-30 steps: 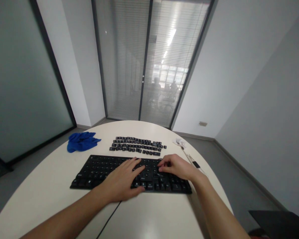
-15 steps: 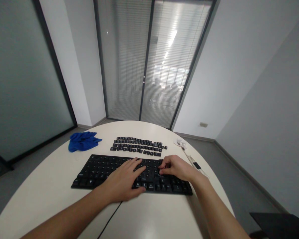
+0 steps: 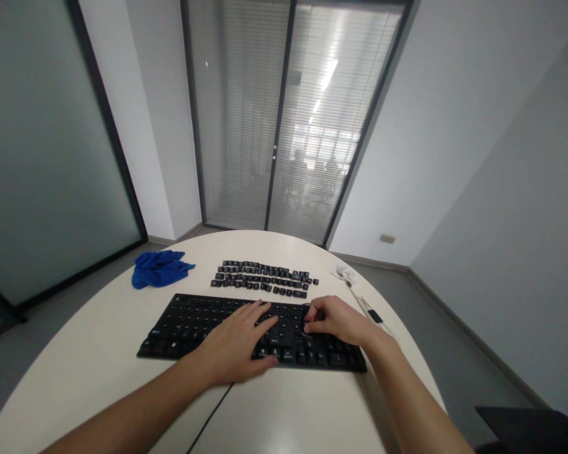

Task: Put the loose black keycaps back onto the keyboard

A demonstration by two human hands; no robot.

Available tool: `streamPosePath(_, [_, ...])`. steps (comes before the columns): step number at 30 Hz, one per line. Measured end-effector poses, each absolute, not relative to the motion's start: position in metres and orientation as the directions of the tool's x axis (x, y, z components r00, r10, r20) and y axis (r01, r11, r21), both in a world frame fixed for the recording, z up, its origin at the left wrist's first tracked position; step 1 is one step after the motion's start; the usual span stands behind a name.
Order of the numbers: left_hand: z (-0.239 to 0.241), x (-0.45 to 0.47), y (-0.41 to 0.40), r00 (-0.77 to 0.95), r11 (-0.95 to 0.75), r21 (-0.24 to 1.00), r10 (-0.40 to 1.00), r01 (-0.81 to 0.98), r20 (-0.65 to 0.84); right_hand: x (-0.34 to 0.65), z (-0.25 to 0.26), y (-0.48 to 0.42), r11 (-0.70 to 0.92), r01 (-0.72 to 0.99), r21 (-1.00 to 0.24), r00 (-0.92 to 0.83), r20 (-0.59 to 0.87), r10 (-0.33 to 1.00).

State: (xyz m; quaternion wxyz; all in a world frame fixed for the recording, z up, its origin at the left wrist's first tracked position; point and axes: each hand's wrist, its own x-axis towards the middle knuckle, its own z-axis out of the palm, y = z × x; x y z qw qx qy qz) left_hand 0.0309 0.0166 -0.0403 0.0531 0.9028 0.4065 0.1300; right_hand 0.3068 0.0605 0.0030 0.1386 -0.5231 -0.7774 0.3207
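White table carries black keyboard: prob. light, stiff plastic, slides easily, so pin it from above. Person's left hand lies open, palm down, on keyboard's middle. Their right hand, on keyboard's right part, has fingers curled onto one key; gripping or pressing, can't tell. Loose keycaps behind keyboard: small, brittle; pinch by sides.

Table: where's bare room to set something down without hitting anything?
Widest bare table lies nearer than the keyboard, right of its cable. Another patch lies left of the keyboard, nearer than the blue cloth. Crowded: loose keycaps behind the keyboard, small items at its right end.
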Motion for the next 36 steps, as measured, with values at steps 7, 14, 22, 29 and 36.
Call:
streamPosePath(7, [-0.0411,0.0302,0.0161,0.633,-0.666,0.198,0.746,0.720,0.206,0.3062,0.0036,0.0605,0.221,0.709,-0.670,-0.400,-0.123,0.908])
streamPosePath(14, [-0.0435,0.0293,0.0165,0.635,-0.674,0.209,0.738,0.709,0.228,0.3061,0.0031,0.0621,0.215,0.715,-0.666,-0.396,-0.132,0.909])
streamPosePath(22, [-0.0429,0.0303,0.0167,0.634,-0.670,0.202,0.742,0.715,0.217,0.3043,0.0056,0.0622,0.206,0.720,-0.663,-0.389,-0.139,0.911])
streamPosePath(29, [-0.0416,0.0304,0.0166,0.635,-0.671,0.206,0.741,0.712,0.217,0.3013,0.0106,0.0611,0.198,0.737,-0.646,-0.388,-0.166,0.906])
streamPosePath(36, [-0.0412,0.0302,0.0162,0.632,-0.666,0.215,0.746,0.714,0.212,0.3040,0.0066,0.0627,0.216,0.733,-0.645,-0.399,-0.150,0.905])
